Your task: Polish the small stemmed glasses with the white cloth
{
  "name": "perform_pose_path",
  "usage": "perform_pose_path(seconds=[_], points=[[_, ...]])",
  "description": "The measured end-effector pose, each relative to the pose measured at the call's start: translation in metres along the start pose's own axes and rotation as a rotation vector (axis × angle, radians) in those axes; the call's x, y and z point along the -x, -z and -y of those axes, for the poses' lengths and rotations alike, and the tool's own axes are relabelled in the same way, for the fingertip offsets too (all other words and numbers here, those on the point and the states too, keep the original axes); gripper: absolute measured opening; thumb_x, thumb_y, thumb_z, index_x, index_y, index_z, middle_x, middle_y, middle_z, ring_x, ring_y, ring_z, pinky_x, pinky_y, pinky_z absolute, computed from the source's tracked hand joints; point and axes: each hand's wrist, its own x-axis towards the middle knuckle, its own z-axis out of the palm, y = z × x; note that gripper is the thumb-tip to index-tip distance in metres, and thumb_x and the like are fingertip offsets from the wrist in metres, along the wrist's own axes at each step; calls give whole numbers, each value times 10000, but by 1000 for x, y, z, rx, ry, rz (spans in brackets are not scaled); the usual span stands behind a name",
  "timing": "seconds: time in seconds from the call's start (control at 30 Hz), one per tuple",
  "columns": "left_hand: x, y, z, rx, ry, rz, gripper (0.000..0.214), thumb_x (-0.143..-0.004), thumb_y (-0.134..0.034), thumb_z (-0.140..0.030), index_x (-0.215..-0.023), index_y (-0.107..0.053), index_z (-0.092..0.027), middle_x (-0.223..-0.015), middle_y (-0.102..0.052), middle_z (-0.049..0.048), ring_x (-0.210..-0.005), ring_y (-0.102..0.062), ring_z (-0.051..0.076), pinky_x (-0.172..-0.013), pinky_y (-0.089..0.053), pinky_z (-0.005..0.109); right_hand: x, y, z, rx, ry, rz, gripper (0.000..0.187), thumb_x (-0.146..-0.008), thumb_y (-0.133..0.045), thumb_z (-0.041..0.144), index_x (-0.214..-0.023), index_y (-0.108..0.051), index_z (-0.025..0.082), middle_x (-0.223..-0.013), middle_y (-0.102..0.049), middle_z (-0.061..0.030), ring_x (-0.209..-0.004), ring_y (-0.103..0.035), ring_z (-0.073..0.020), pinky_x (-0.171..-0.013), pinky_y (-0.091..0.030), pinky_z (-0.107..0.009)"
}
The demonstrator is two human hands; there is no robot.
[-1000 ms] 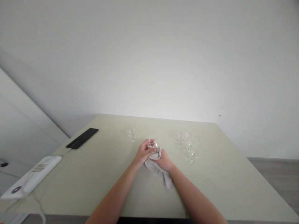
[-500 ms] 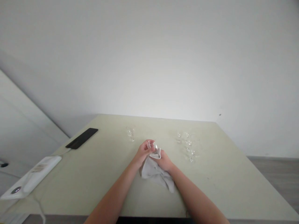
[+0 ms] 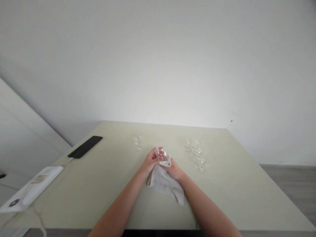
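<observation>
Above the middle of the table, my left hand is closed around a small clear drinking glass, its bowl showing above the fingers. My right hand grips a light grey cloth against the lower part of that glass. The cloth hangs down between my forearms, and it hides the glass's base and some of my right fingers. Left of my hands stands a clear stemmed glass. To the right, several more clear glasses are grouped close together, their outlines overlapping.
The pale table reaches back to a bare wall. Along its left edge lie a flat black device and a white power strip with a cable. A grey floor shows at the right.
Both hands stay almost in place with the glass and cloth. The glass looks slightly more upright, and the cloth's hanging folds have shifted a little. The view has moved slightly.
</observation>
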Motion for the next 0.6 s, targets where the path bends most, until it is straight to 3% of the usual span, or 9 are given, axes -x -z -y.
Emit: perform_pose_path(seconds=[0.07, 0.2, 0.3, 0.4, 0.6], points=[[0, 2, -1, 69, -43, -44, 571, -643, -828, -363, -1145, -631, -173, -956, -685, 55, -828, -640, 155, -752, -488, 258, 0, 2, -1, -32, -23, -79, 354, -823, -631, 496, -949, -695, 172, -890, -683, -34, -855, -604, -212, -860, -468, -336], [-2, 6, -9, 208, -156, -176, 544, -689, -796, -389, -1169, -621, -202, -1043, -674, 52, -854, -635, 124, -742, -501, 226, -2, 7, -8, -163, -108, -357, 524, -888, -440, 629, -1111, -649, 203, -1005, -677, -47, -989, -601, -227, -975, -425, -370], [-4, 8, -12, 256, -172, -204, 552, -700, -793, -357, -1201, -599, -233, -1152, -647, 53, -909, -634, 123, -745, -520, 222, -4, 6, -15, -309, -150, -256, 656, -876, -359, 715, -1207, -599, 202, -1105, -661, -62, -1099, -578, -237, -1038, -387, -397], [-5, 8, -12, 204, -169, -207, 564, -697, -795, -324, -1214, -585, -244, -1214, -625, 60, -957, -633, 138, -743, -537, 224, -2, 3, -18, -317, -206, -108, 605, -861, -458, 688, -1150, -636, 187, -1119, -666, -79, -1117, -583, -258, -1044, -388, -419], [-4, 6, -11, 6, -194, -166, 654, -683, -799, -276, -1276, -527, -233, -1262, -606, 101, -1022, -626, 188, -757, -561, 267, -5, 6, -32, -200, -253, -272, 512, -775, -623, 631, -1038, -659, 192, -1101, -676, -70, -1114, -579, -290, -1017, -410, -463]])
